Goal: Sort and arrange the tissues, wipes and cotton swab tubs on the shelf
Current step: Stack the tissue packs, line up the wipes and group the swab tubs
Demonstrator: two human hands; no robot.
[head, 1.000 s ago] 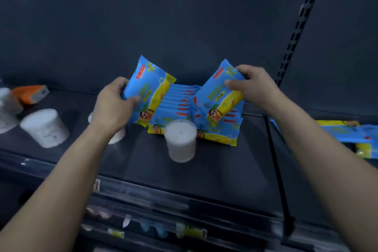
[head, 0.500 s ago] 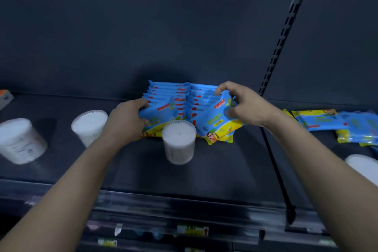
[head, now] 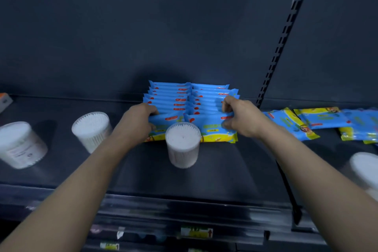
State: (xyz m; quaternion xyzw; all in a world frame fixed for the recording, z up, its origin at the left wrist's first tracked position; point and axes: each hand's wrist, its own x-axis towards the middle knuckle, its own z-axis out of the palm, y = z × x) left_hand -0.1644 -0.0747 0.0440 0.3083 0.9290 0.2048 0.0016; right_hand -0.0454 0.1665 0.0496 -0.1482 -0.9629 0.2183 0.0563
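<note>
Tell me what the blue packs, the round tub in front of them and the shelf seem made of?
The wipe packs look like thin glossy plastic film: printed, with sealed ends. The tub seems clear rigid plastic; white swab tips show through its top. The shelf is probably dark painted metal, matte with faint glare, though that is uncertain.

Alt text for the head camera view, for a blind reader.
Left hand and right hand grip the front wipe packs of two neat blue rows on a dark shelf, behind an upright cotton swab tub. More tubs sit left; loose packs lie right.
</note>
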